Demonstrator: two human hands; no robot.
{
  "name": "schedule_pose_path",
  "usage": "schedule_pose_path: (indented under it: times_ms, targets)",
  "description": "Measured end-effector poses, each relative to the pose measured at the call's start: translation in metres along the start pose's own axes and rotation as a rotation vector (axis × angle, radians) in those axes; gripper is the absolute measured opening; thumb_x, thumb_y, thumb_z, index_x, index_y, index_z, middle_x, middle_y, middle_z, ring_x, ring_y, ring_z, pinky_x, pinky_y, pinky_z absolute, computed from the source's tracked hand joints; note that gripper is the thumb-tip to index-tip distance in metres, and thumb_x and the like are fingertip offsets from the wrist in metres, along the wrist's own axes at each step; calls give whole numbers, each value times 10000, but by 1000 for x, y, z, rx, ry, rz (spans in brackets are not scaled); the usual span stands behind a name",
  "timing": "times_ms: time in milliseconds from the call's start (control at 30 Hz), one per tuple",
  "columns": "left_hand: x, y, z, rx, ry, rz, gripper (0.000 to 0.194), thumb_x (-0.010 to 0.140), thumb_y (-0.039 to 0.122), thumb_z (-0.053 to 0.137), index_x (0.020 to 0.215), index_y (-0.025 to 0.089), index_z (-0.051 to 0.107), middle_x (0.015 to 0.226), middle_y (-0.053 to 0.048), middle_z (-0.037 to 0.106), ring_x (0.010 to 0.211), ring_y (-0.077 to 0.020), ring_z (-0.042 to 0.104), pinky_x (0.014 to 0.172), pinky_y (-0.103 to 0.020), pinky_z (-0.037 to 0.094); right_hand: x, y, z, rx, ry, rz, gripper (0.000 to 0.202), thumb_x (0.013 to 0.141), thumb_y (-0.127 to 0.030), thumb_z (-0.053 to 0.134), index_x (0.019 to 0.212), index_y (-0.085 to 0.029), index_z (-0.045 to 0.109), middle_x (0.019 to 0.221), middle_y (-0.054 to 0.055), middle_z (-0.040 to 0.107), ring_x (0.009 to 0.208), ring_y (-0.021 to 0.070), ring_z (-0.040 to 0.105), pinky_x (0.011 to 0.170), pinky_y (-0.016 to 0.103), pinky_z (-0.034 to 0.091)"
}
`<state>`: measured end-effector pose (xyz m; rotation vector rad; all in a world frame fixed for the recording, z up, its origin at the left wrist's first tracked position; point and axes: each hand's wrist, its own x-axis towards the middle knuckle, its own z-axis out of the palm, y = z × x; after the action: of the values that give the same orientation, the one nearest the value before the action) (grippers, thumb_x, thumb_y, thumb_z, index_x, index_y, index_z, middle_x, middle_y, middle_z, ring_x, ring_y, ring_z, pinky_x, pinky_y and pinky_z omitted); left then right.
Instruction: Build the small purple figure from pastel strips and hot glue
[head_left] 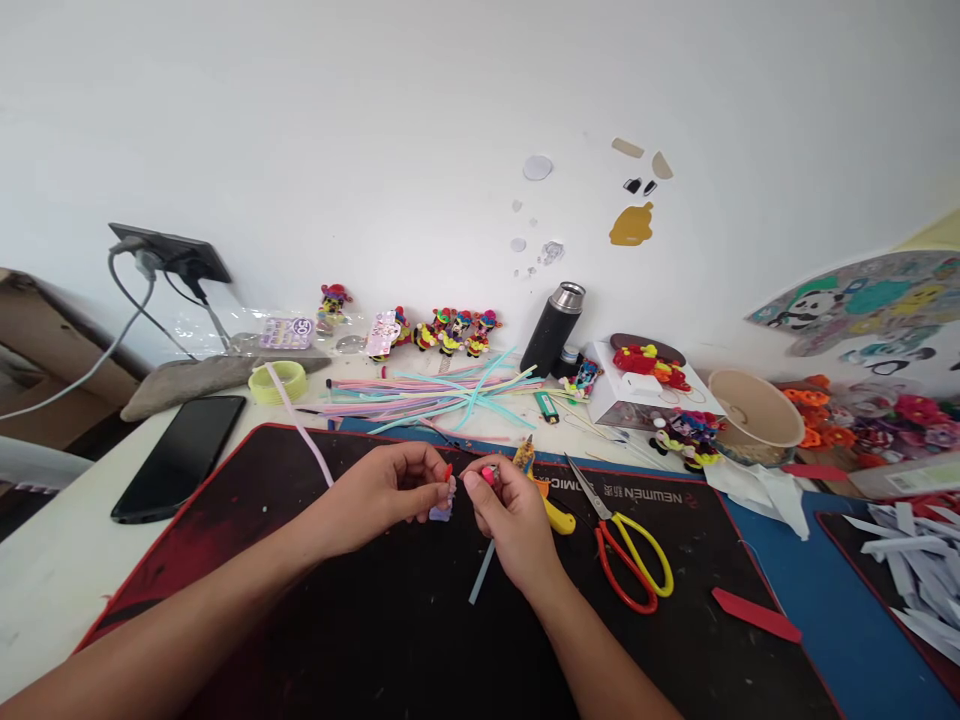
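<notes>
My left hand (401,490) is closed in a pinch on a small pale purple piece (441,514) with a bit of red (448,471) at its top. Just right of it, my right hand (514,515) pinches a small bright pink piece (490,475) between thumb and finger. The fingers hide much of both pieces. A pale grey-blue stick (481,573) shows below my right hand; where its upper end goes is hidden. Partly behind that hand lies a yellow glue gun (559,515). Scissors (622,545) with one red and one yellow handle lie open to the right.
A black mat (360,620) covers the table front. Behind it lie pastel pipe cleaners (420,395), yellow tape (278,383) and several small colourful figures (450,335). A black flask (553,330) stands by the wall. Left is a phone (180,455); right, a red strip (756,614) and paper strips (911,560).
</notes>
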<state>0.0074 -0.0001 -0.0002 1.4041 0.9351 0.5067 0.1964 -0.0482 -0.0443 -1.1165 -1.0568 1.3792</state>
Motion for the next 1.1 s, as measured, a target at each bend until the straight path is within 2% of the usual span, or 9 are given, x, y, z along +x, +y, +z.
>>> schedule_pose_path:
  times_ms: [300, 600, 767, 1100]
  targets:
    - [0, 0, 2, 66, -11, -24, 294, 838, 460, 746, 859, 176, 675, 708, 24, 612, 635, -131, 538, 550, -229, 403, 0, 2, -1, -33, -12, 10, 445, 879, -631, 738, 940, -204, 631, 562, -115, 328, 455, 80, 221, 421, 231, 161]
    - [-1, 2, 1, 105, 5, -14, 295, 829, 462, 744, 860, 172, 700, 700, 24, 611, 626, -132, 511, 547, -227, 395, -1, 1, 0, -54, -12, 1, 425, 886, -620, 731, 911, -209, 627, 561, -113, 319, 456, 85, 224, 425, 236, 162]
    - [-2, 1, 0, 89, -4, -30, 326, 843, 481, 732, 940, 170, 719, 736, 18, 640, 633, -137, 537, 550, -231, 409, -1, 2, -1, -40, 31, -8, 385, 900, -575, 727, 875, -210, 609, 552, -113, 325, 459, 84, 225, 432, 229, 167]
    - [-2, 0, -2, 160, 17, -9, 378, 887, 551, 672, 861, 174, 687, 759, -6, 675, 631, -149, 551, 540, -237, 412, 0, 2, -1, 9, 62, -3, 395, 878, -573, 755, 859, -209, 602, 561, -113, 337, 453, 76, 240, 427, 218, 181]
